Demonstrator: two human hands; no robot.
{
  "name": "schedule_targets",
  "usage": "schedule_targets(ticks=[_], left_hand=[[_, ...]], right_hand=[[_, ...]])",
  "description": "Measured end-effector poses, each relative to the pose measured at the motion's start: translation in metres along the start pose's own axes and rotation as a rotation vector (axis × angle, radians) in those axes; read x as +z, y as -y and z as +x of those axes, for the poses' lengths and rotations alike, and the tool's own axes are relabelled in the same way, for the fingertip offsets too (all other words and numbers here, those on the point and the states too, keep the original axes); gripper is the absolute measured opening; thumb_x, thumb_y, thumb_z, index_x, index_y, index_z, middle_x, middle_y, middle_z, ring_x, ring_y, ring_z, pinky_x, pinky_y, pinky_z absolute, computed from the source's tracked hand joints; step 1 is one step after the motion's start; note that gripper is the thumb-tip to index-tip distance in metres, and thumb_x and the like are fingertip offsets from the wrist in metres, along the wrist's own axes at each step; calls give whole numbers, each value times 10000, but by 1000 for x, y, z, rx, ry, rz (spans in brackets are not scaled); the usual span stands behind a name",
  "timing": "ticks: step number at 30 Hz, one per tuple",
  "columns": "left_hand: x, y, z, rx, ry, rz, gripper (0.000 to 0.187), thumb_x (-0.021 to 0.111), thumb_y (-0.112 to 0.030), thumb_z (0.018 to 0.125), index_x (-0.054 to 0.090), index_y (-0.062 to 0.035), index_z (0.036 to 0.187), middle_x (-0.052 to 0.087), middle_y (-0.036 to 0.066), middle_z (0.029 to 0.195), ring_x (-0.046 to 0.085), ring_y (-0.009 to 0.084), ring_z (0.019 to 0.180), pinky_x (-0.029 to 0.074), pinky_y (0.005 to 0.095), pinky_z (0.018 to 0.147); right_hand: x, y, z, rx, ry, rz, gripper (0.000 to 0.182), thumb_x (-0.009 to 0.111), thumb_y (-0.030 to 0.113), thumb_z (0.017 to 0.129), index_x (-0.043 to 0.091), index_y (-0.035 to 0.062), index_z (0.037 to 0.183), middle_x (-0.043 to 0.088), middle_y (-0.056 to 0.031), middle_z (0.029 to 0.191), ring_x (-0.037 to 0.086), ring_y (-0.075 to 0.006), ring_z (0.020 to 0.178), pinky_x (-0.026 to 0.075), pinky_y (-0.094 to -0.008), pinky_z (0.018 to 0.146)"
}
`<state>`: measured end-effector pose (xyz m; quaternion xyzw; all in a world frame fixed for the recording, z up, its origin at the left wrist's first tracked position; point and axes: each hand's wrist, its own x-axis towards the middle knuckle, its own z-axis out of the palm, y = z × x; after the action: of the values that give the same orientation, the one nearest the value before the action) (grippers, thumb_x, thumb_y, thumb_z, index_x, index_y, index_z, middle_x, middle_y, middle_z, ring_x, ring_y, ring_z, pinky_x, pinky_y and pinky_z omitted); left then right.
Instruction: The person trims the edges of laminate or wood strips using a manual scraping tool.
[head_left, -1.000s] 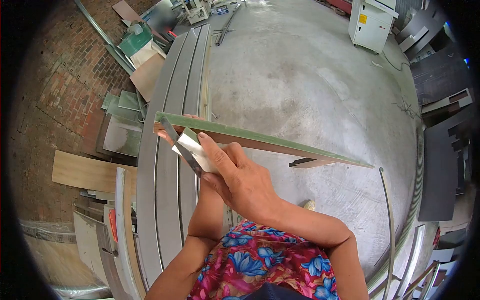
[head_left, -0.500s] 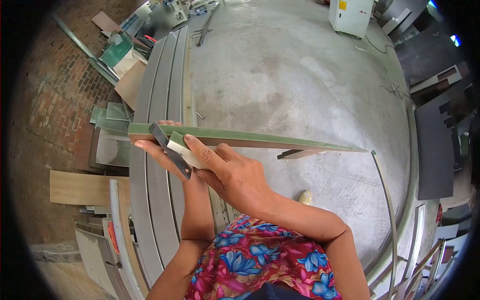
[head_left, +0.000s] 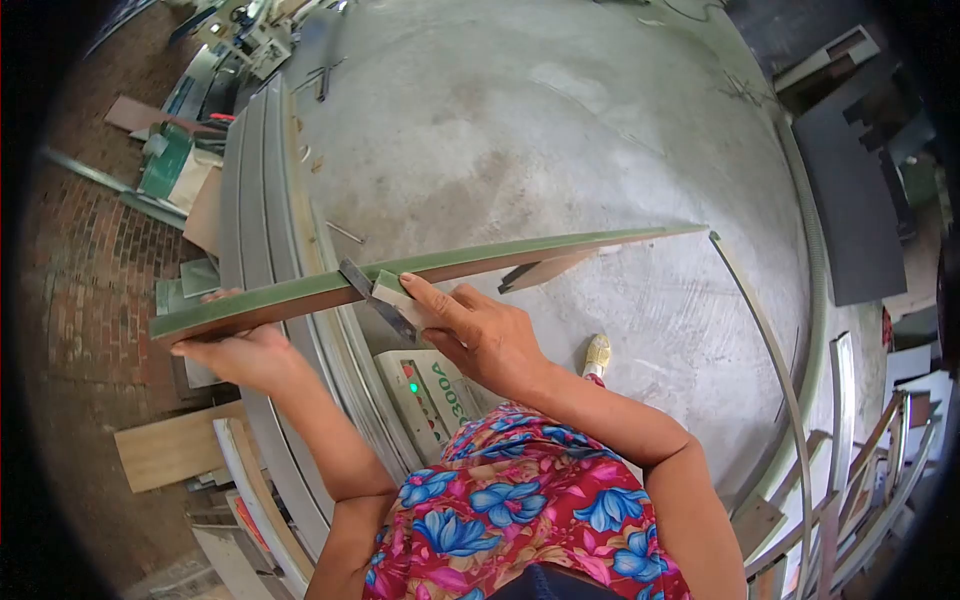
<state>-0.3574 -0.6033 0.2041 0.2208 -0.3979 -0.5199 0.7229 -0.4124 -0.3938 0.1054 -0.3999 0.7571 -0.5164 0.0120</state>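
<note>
A long narrow board (head_left: 480,257) with a green top edge and brown side slants across the view in front of my body. Near its left end, my left hand (head_left: 245,355) wraps it from below, thumb on the near side and fingertips on the far side. My right hand (head_left: 490,335) grips a small pale block (head_left: 403,305) with a green end, together with a dark flat metal blade (head_left: 358,277). The blade lies slanted across the board's green edge. Its lower end sticks out below the block, and my right index finger presses on the block's top.
Grey metal rails (head_left: 262,200) run along the left, beside a machine panel (head_left: 410,385) with a lit green lamp. A thin curved strip (head_left: 765,350) stands at the right, near dark panels (head_left: 848,210). My yellow shoe (head_left: 598,352) is on the concrete floor.
My left hand has slid left, away from the blade, towards the board's left end. The board now rises to the right in view. The view has shifted, and the machine panel has appeared.
</note>
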Motion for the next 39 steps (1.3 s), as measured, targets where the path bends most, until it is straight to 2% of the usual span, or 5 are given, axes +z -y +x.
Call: schedule_targets(ticks=[9, 18, 21, 32, 39], left_hand=[[38, 7, 20, 43, 16, 168, 518, 231, -463, 980, 537, -53, 1061, 569, 115, 963, 582, 253, 857, 516, 400, 791], [81, 14, 38, 147, 23, 328, 440, 273, -435, 972, 524, -74, 994, 571, 120, 964, 599, 266, 864, 556, 455, 749], [103, 13, 31, 122, 39, 378, 485, 244, -381, 984, 378, -60, 1321, 430, 160, 1315, 477, 302, 1178, 415, 502, 1031], [164, 17, -4, 186, -78, 531, 493, 280, -385, 980, 398, -45, 1317, 434, 147, 1337, 428, 307, 1229, 354, 485, 1086], [197, 21, -14, 187, -160, 570, 495, 261, -362, 989, 429, -2, 1283, 441, 166, 1324, 430, 305, 1226, 370, 476, 1079]], right_hand=[[-38, -87, -3, 92, -81, -11, 702, 703, 91, 721, 430, 264, 1344, 584, -64, 820, 604, -268, 681, 489, -365, 559], [-90, -193, -14, 256, -148, -29, 691, 692, 93, 726, 433, 305, 1331, 573, -70, 825, 608, -292, 714, 489, -384, 586], [-107, -230, -20, 364, -114, -84, 693, 696, 93, 722, 440, 318, 1325, 577, -76, 815, 609, -294, 716, 490, -390, 595], [-149, -379, -55, 599, -194, -153, 657, 708, 119, 744, 458, 315, 1319, 625, -89, 893, 623, -297, 792, 505, -383, 682], [-164, -436, -65, 550, -267, -195, 627, 680, 146, 761, 450, 301, 1323, 620, -99, 845, 623, -297, 768, 504, -395, 676]])
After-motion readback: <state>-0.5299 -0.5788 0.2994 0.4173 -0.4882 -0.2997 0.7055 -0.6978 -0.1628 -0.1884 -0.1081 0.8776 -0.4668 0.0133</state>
